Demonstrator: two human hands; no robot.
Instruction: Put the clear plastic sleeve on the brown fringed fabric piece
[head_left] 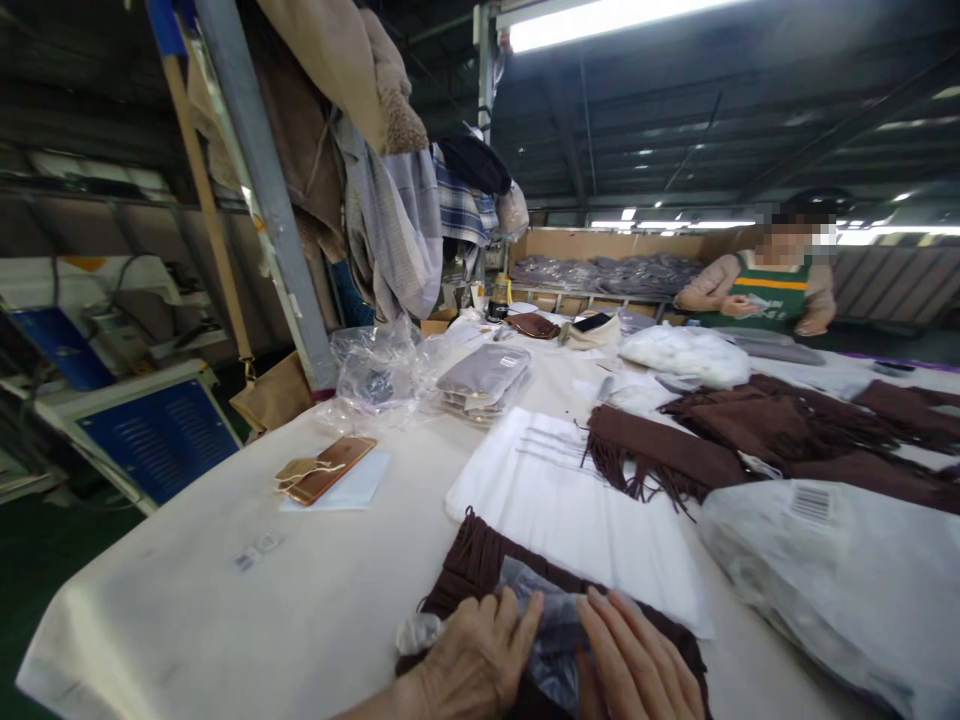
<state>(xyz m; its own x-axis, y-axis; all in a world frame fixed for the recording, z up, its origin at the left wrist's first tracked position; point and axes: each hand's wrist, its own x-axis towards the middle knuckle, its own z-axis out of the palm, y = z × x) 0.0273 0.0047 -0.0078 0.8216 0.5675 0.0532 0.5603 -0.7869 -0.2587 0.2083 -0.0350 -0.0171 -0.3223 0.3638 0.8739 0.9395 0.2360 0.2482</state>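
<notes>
Thing in hand: a folded dark brown fringed knit scarf [480, 570] with a crinkly clear plastic bag [544, 615] lying on top of it, at the 6 o'clock edge of the white cloth-covered work table [225, 620].
Left hand [472, 665]: flat, fingers pressed down on the left part of the bag, nothing pinched.
Right hand [637, 665]: fingers straight and close together, laid flat on the bag's right part; it grips nothing.
Handling: likely light and limp; the knit should sag if lifted by one end, and the film looks slick, so it may slide over the wool.
Where to hold: best judged at the two near corners of the fold, or with palms flat on the bag.
Long axis: the folded bundle seems to run from 7 o'clock to 1 o'clock, its fringe end pointing away towards 12; its near end is cut off by the frame.
Nearby: a white sheet with grey stripes [570, 510] touching at 1 o'clock; loose brown fringed scarves [765, 430] at 2 o'clock; a large white plastic sack with a barcode [840, 570] at 3 o'clock; a copper-coloured phone [330, 468] at 10 o'clock.
Other person: a co-worker in a green apron [772, 290] at the far end, 1 o'clock.
</notes>
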